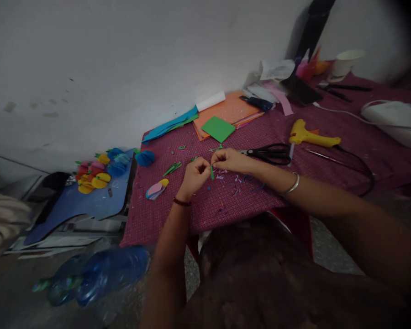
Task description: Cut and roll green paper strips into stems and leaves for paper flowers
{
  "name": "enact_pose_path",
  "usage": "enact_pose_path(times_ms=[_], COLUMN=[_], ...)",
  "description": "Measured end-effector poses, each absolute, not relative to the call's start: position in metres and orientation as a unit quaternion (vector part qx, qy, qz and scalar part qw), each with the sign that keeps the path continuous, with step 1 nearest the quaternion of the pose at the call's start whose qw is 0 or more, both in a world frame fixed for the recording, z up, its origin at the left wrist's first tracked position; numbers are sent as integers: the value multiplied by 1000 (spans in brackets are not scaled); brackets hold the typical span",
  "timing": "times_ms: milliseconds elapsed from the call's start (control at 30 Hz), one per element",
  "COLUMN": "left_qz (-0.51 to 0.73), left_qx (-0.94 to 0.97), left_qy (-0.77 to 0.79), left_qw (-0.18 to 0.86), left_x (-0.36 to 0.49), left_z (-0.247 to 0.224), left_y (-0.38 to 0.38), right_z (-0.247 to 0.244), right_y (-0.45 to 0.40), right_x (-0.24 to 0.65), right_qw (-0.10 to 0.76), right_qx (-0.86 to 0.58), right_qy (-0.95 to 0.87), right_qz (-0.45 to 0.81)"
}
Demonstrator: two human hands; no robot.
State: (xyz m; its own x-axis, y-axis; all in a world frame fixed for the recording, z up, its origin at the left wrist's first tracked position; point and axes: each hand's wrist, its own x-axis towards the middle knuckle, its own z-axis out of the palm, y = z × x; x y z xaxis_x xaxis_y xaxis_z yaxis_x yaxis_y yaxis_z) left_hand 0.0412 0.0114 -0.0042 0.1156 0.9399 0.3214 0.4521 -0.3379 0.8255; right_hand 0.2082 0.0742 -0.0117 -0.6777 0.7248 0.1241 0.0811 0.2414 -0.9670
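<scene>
My left hand (193,177) and my right hand (230,161) meet above the table, fingers pinched together. Between the fingertips hangs a small green paper strip (212,172); both hands appear to grip it, though its upper end is hidden. Left of my left hand lie thin green paper strips (172,168) and a stack of pink, blue and yellow paper petals (156,189). Behind my right wrist rest black-handled scissors (270,153). Small paper scraps (238,179) are scattered under the hands. A green paper square (218,129) lies beyond them.
A yellow glue gun (311,135) with a black cord lies at right, near a phone (301,89). Orange sheets (205,119) and a stapler (256,102) are at the back. Colourful paper ornaments (97,176) sit on a blue surface (106,203) at left. Large blue bottles (113,274) lie below.
</scene>
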Motion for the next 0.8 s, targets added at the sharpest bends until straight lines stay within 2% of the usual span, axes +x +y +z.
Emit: enact_pose_path(times_ms=[133, 267, 367, 467, 633, 800], left_qz=[425, 448, 474, 497, 500, 485], left_qx=[682, 593, 510, 463, 403, 366], left_qy=[486, 483, 462, 434, 418, 447], left_qw=[346, 463, 550, 592, 642, 657], left_x=[37, 37, 39, 41, 44, 46], left_z=[-4, -11, -17, -19, -20, -19], left_y=[12, 15, 16, 16, 13, 14], right_z=[-12, -9, -7, -6, -7, -3], right_y=[73, 67, 63, 61, 63, 64], right_x=[207, 204, 204, 206, 211, 215], right_qw=[295, 333, 382, 399, 357, 303], right_qx=[-262, -257, -257, -235, -184, -143], right_qy=[-748, -767, -807, -863, -916, -940], right_qz=[533, 484, 371, 204, 2, -67])
